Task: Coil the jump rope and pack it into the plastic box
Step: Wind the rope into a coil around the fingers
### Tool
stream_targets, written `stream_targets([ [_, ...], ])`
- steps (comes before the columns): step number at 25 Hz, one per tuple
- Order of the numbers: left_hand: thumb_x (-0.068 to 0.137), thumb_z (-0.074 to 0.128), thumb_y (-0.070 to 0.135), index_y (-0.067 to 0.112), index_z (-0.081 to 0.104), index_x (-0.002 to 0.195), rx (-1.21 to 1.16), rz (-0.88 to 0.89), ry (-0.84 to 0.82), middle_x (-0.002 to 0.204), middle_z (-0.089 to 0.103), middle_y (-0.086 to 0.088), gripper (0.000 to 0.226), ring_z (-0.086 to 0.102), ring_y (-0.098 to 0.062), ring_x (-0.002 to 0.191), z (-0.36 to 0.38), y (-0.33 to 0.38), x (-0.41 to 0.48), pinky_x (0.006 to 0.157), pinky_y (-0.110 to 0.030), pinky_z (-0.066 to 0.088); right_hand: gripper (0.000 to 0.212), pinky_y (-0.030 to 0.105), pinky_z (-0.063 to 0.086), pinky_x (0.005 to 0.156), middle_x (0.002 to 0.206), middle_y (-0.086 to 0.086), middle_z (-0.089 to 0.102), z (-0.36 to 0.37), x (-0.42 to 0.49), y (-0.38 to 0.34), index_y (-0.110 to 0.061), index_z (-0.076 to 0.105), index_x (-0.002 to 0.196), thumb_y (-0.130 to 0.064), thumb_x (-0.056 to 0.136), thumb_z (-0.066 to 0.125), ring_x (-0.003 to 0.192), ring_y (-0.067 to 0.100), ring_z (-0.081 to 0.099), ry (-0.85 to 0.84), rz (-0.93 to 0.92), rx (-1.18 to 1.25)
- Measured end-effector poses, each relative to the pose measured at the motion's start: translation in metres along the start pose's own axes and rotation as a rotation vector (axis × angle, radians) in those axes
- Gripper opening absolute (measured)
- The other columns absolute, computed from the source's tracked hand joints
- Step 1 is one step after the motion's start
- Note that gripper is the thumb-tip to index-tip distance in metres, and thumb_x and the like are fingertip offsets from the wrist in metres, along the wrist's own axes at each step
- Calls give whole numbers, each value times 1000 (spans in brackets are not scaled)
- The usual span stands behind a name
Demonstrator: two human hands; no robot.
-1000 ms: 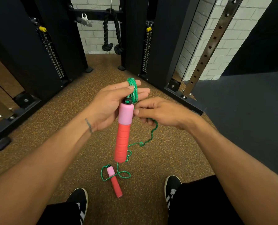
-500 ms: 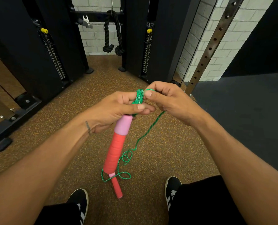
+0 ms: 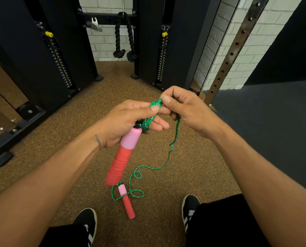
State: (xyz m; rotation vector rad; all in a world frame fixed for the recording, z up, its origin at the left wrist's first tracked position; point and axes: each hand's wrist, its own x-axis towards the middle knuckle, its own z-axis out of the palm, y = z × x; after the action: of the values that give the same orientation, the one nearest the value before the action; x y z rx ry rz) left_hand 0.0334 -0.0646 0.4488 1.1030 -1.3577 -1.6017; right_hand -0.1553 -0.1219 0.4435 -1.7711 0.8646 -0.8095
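Jump rope (image 3: 173,139) pinched by both hands

The jump rope's cord (image 3: 173,139) is braided green fibre with pale flecks. Its handles (image 3: 120,163) look matt, ribbed red grip below smooth pink foam. The floor (image 3: 193,166) is rough speckled rubber; the machine frames (image 3: 23,56) are matt black metal against a painted brick wall (image 3: 238,56).

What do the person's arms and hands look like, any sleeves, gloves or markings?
No gloves, rings or watch on the left hand or right hand. No sleeves show; the arms are uncovered as far as the view reaches. A small dark marking sits on the left wrist.
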Motion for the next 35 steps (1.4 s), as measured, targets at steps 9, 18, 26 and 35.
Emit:
stream_targets([
  [9,90,58,24,9,76,104,-128,33,3,84,78,-10,27,71,-8,66,-2,-1,-1,71,-25,56,17,30,43,65,86,9,60,0,3,6,-13,65,99,-24,102,52,72,17,49,-32,21,40],
  [18,87,38,-16,15,38,148,-265,184,-49,141,60,-5,69,58,-10,126,-5,-3,5,86,-22,53,16,32,47,64,81,3,60,7,-3,8,-14,59,108,-19,106,43,65,12,57,-257,256,20],
  [26,88,38,-18,16,35,150,-220,153,180,133,65,1,71,61,-7,122,-12,-8,14,82,-20,54,19,24,46,56,75,-4,58,12,-5,0,-36,64,96,-30,104,48,59,8,50,-352,121,-367],
  [35,78,61,6,14,51,137,390,107,49,128,62,12,60,61,-7,117,-18,-13,13,101,-30,47,20,42,52,73,80,-6,70,5,-6,-2,-29,75,99,-43,94,62,73,12,62,-226,-32,-399],
])
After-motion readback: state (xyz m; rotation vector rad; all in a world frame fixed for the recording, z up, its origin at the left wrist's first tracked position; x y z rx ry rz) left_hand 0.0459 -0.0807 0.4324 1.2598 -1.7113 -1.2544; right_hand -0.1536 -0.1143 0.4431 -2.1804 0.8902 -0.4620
